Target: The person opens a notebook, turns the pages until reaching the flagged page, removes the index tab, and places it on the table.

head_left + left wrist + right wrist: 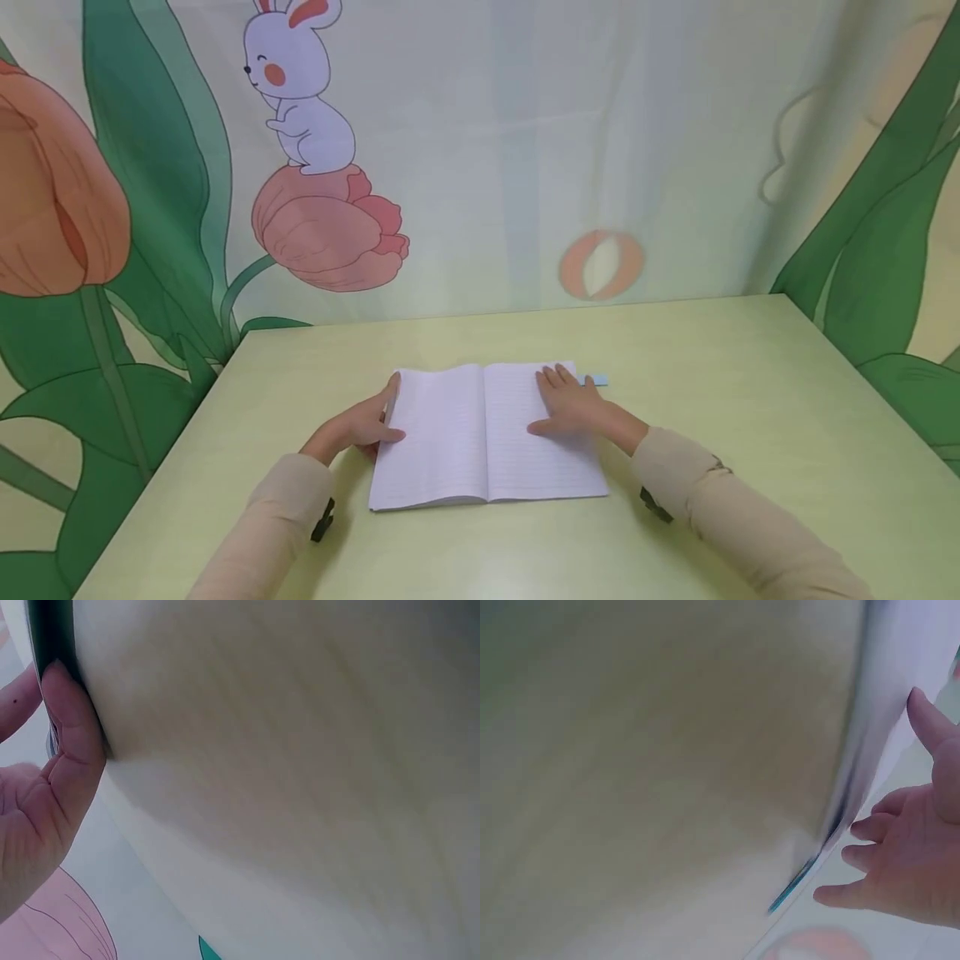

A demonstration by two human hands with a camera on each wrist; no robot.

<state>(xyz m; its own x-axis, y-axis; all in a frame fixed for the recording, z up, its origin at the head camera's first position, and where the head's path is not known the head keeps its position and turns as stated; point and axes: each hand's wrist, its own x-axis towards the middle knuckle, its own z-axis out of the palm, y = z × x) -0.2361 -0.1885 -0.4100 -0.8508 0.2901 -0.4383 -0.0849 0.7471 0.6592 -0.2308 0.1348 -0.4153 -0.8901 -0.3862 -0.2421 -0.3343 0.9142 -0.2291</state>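
Observation:
An open notebook [442, 442] with lined white pages lies on the table. My left hand [371, 421] grips its left edge, thumb over the page and other fingers at the side and beneath. In the left wrist view, the fingers [75, 724] touch the dark green cover [52, 634]. Spread across the right page, my right hand [573, 407] rests with its fingers straight. Beside that hand, a small light blue strip [596, 381] sticks out past the notebook's upper right edge; its kind is unclear. The right wrist view shows it as a thin teal strip [791, 886].
The pale yellow-green table [712, 375] reaches back to a curtain [465, 167] printed with a rabbit and tulips. Dark bands [322, 521] show at both sleeve cuffs. Table surface extends on both sides of the notebook and in front.

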